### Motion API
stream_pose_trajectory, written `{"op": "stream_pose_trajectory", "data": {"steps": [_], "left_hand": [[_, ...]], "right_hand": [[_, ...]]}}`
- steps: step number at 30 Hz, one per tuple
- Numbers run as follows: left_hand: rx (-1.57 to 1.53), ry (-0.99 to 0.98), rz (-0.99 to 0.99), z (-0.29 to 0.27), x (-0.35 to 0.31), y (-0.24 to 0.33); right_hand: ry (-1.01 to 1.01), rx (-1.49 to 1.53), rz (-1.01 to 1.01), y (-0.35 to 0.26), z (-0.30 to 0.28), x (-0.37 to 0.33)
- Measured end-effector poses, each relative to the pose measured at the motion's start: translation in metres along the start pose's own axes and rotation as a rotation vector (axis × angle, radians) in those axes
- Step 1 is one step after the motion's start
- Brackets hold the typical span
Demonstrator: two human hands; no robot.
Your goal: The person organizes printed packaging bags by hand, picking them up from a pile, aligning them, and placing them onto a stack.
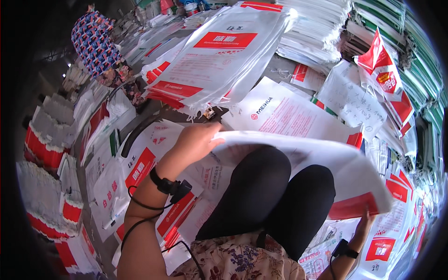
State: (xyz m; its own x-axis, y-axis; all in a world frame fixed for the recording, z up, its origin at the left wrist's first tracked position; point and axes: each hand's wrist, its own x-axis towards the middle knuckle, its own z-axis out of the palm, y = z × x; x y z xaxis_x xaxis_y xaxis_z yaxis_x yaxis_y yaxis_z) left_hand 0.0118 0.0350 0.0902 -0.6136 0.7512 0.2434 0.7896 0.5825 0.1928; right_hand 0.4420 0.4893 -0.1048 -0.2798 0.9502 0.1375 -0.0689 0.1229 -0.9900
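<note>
A white woven plastic sack [352,170] with a red printed band is stretched in front of my bent knees. My left hand [203,139] is closed on its far left edge, fingers pinching the rim. At the near right corner, by the red band, my right hand [365,224] grips the same sack; its fingers are partly hidden behind the material. The sack bows upward between both hands. Just beyond it lies another flat white sack [289,114] with red print.
Ahead stands a pile of flat white-and-red sacks [219,56]. Tall sack stacks [317,28] rise at the far right, and bundled sacks [46,135] line the left. A person in patterned clothing [95,42] is bent over at the far left. Loose sacks [140,168] cover the floor around me.
</note>
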Motion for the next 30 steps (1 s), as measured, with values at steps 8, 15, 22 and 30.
{"op": "stream_pose_trajectory", "data": {"steps": [8,15,22,30], "left_hand": [[-0.087,0.223,0.280,0.007,-0.002,0.003],[0.257,0.274,0.573,0.021,-0.032,-0.005],[-0.328,-0.049,0.290,0.003,-0.051,-0.034],[-0.256,-0.197,-0.176,-0.033,-0.078,-0.071]], "right_hand": [[-0.122,-0.118,0.080,-0.027,0.015,-0.012],[-0.133,-0.093,0.092,-0.005,-0.004,-0.008],[-0.080,-0.089,0.119,-0.005,-0.004,-0.006],[-0.056,-0.089,0.139,-0.001,-0.009,-0.004]]}}
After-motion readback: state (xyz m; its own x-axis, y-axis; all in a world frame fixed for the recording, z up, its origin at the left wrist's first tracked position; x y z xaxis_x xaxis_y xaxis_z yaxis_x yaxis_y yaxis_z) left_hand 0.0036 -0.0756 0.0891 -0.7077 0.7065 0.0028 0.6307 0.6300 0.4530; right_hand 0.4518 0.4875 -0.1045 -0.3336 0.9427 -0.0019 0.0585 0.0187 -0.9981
